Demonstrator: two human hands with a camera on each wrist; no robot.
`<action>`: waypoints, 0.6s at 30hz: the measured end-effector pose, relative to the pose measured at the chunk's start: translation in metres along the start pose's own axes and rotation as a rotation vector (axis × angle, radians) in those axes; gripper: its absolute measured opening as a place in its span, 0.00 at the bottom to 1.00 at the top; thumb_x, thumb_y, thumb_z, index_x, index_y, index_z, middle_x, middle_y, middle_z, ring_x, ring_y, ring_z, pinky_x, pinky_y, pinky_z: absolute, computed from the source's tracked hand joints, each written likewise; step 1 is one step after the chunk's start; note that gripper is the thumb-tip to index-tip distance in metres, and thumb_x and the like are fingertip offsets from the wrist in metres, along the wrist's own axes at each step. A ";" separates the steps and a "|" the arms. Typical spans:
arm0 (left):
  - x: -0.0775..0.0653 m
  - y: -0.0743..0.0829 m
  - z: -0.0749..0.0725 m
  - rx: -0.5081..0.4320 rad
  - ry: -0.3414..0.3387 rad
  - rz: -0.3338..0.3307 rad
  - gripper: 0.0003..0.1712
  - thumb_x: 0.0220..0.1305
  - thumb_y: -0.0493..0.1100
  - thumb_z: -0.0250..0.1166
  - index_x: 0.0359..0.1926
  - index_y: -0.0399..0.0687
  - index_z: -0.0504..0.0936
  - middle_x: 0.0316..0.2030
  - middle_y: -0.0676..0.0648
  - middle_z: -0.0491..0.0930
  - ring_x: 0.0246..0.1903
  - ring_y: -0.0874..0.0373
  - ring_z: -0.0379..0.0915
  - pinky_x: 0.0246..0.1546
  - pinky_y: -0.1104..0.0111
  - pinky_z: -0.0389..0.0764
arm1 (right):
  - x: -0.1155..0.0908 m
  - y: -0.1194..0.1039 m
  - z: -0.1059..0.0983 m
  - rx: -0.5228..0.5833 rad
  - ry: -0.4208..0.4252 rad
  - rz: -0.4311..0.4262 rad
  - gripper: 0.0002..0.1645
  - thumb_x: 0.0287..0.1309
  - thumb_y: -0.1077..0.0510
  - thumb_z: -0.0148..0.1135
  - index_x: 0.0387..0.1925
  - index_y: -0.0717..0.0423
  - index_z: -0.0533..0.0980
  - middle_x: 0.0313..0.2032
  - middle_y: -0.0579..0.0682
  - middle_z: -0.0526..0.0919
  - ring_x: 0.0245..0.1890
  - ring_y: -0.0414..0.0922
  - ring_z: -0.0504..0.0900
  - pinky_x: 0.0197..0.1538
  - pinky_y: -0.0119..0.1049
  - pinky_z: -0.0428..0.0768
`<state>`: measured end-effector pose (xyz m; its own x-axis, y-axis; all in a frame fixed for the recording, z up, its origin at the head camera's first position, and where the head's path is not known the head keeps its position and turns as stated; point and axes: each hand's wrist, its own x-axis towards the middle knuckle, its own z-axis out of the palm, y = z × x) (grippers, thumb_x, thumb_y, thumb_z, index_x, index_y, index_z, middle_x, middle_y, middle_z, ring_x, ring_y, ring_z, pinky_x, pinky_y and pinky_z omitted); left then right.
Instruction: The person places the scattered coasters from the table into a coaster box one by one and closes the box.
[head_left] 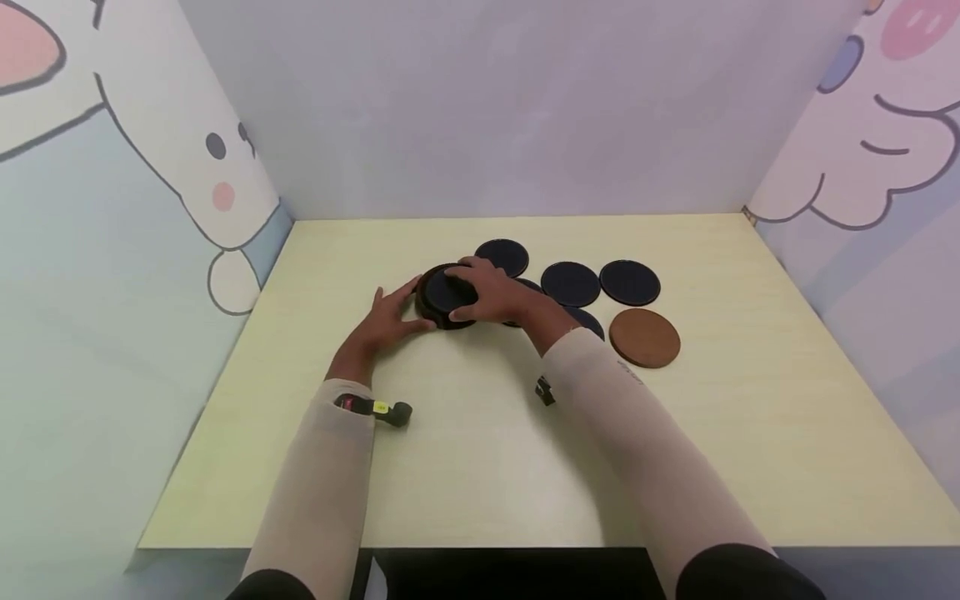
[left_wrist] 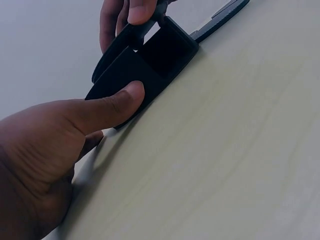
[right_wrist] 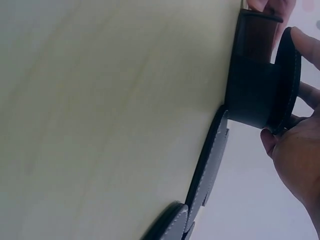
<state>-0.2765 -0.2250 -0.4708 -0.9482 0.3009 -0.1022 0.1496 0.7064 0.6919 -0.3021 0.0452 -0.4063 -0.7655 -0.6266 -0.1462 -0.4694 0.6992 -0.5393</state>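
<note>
A round black coaster holder (head_left: 423, 307) with a cut-out in its side wall stands on the table. My left hand (head_left: 384, 322) grips it from the left, its thumb laid along the outer wall in the left wrist view. Right over the holder's mouth, my right hand (head_left: 491, 292) pinches a round black coaster (right_wrist: 290, 82) with a stitched edge by its rim. That coaster tilts against the open top in the right wrist view. The holder's brown inside (right_wrist: 259, 40) shows through the cut-out.
Several black coasters lie flat to the right, among them a back one (head_left: 504, 256), a middle one (head_left: 570, 283) and a right one (head_left: 630, 282). A brown disc (head_left: 645, 337) lies nearer me. My right forearm partly covers some coasters. Walls enclose the table (head_left: 465, 467) behind and at both sides.
</note>
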 end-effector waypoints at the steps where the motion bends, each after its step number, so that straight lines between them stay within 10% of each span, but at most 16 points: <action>1: 0.000 0.000 0.000 0.004 -0.001 0.003 0.60 0.69 0.62 0.76 0.90 0.65 0.50 0.89 0.47 0.50 0.88 0.32 0.18 0.87 0.35 0.24 | 0.001 0.000 0.000 0.003 0.004 -0.006 0.50 0.73 0.41 0.70 0.87 0.43 0.58 0.88 0.57 0.47 0.90 0.62 0.43 0.88 0.71 0.46; 18: -0.003 0.002 0.002 -0.001 0.012 -0.035 0.62 0.63 0.69 0.76 0.89 0.76 0.50 0.89 0.52 0.51 0.87 0.31 0.16 0.86 0.29 0.31 | 0.004 0.001 0.004 -0.042 0.026 -0.081 0.51 0.75 0.38 0.66 0.88 0.47 0.56 0.88 0.59 0.48 0.89 0.59 0.49 0.86 0.69 0.49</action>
<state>-0.2730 -0.2232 -0.4702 -0.9560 0.2687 -0.1177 0.1163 0.7154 0.6890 -0.3036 0.0418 -0.4108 -0.7352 -0.6729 -0.0816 -0.5478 0.6608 -0.5131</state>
